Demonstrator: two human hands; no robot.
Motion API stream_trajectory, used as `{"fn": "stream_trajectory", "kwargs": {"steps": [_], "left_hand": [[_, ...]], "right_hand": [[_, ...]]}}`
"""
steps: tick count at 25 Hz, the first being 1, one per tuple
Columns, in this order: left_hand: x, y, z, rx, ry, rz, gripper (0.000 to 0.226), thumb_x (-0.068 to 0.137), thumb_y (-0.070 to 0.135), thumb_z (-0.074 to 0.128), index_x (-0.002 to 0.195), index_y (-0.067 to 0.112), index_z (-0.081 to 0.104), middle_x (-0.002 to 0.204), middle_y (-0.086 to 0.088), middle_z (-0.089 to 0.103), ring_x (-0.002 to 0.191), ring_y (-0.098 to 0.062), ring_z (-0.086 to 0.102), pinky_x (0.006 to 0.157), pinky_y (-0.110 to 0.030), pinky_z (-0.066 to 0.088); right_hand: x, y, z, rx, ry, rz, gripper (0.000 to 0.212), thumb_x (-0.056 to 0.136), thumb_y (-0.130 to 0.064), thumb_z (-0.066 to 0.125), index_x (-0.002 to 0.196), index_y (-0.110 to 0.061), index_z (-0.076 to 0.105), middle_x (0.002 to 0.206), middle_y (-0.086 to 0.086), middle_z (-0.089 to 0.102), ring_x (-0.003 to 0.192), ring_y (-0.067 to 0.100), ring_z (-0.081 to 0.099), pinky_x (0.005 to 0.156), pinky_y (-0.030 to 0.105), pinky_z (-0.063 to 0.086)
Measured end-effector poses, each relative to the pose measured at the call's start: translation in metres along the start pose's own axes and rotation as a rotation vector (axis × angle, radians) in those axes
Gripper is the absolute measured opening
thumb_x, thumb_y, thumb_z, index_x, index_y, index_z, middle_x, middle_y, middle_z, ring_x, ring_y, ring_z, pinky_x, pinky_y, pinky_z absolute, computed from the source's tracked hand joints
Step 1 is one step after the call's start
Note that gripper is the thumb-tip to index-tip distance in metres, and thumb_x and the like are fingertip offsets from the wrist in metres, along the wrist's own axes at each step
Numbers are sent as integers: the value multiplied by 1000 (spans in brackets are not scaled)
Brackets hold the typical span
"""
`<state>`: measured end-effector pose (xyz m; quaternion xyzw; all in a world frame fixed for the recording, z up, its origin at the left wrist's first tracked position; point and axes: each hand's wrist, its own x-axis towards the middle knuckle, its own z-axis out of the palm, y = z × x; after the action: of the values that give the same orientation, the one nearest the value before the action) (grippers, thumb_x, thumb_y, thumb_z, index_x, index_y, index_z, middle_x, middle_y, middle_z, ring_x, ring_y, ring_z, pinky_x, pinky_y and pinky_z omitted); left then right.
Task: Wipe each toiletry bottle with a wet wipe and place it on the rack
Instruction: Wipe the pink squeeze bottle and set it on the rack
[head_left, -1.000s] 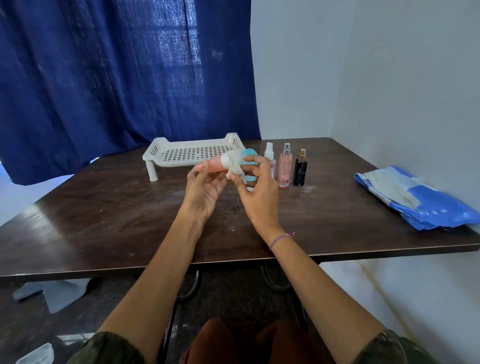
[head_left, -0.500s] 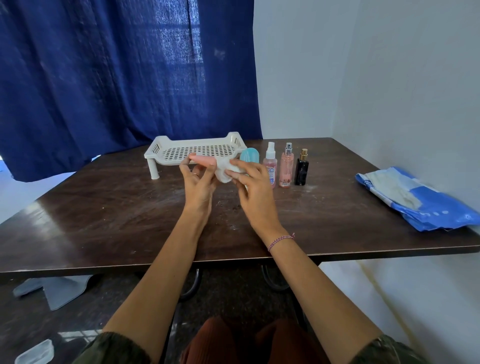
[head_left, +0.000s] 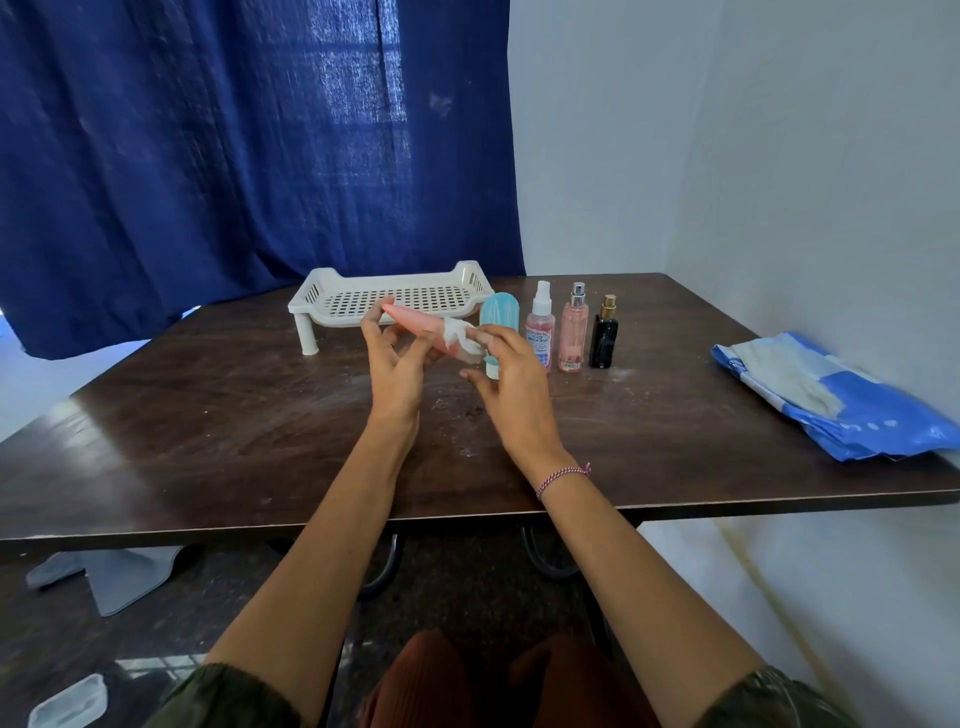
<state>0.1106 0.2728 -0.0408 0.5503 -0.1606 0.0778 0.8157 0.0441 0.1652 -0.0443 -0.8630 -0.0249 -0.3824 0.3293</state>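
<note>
Since a moment ago the wipe (head_left: 456, 332) has slid toward the cap: the left hand (head_left: 397, 371) pinches the pink tube (head_left: 421, 325) lying crosswise, the right hand (head_left: 511, 382) rubs it, just before the empty rack (head_left: 395, 296).

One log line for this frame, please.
step: wiping | left hand: holds pink tube | right hand: rubs wet wipe on it | rack: no bottles
</note>
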Motion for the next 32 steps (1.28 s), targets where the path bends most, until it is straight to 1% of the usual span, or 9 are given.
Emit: {"fn": "stream_trajectory", "kwargs": {"steps": [5,9,11,14,17,20,25,29,32], "left_hand": [[0,2,1,-20,-35,-32,60,91,0,53,142,19,27,133,-17,51,119,-27,55,83,-27,53],[0,1,0,29,-4,-12,61,91,1,54,142,20,26,134,-18,49,121,-26,53,85,-29,53],[-1,3,-1,50,43,4,64,90,1,56,143,22,26,135,-18,48,119,-22,54,93,-34,52],[-5,8,-1,106,93,76,67,89,-2,56,144,21,25,131,-15,49,100,-7,60,84,-20,53],[-5,8,-3,134,130,117,70,88,-2,58,144,27,27,133,-14,48,104,-15,60,85,-24,54],[-3,6,-4,175,145,115,73,87,-2,59,144,33,29,135,-15,48,112,-25,59,93,-39,52],[-5,6,-4,256,139,117,77,86,3,63,146,33,26,130,-17,52,112,-25,59,95,-41,51],[-6,8,-5,243,177,65,81,81,6,70,145,26,24,128,-12,54,111,-18,59,96,-34,50],[-7,10,-4,189,216,33,71,78,11,75,137,17,36,128,-7,56,112,-13,59,97,-34,50]], "right_hand": [[2,2,-2,157,9,94,38,85,-11,65,123,-10,59,124,2,56,106,2,46,89,-1,36],[3,5,0,168,88,124,28,93,-10,54,120,-4,60,123,7,57,113,14,52,101,28,44],[3,7,-1,136,119,150,28,91,-7,55,118,-5,61,123,8,56,113,16,52,101,29,44],[1,10,1,76,67,187,30,86,-9,64,116,-10,62,116,6,59,107,16,55,96,33,48],[-2,12,4,76,-38,223,33,78,-16,73,110,-13,64,106,3,63,100,14,56,91,35,50],[-4,13,3,-21,-98,213,40,72,-26,79,107,-17,64,101,0,61,97,14,51,80,29,48],[-3,12,2,21,-90,207,41,76,-50,67,106,-22,62,97,-7,55,96,6,43,70,10,33],[2,6,1,175,30,183,21,86,-33,62,101,-19,66,97,-10,55,93,2,50,76,8,40],[8,-1,4,173,-2,129,28,85,-15,66,113,-13,65,104,-9,55,90,-3,52,82,2,41]]}}
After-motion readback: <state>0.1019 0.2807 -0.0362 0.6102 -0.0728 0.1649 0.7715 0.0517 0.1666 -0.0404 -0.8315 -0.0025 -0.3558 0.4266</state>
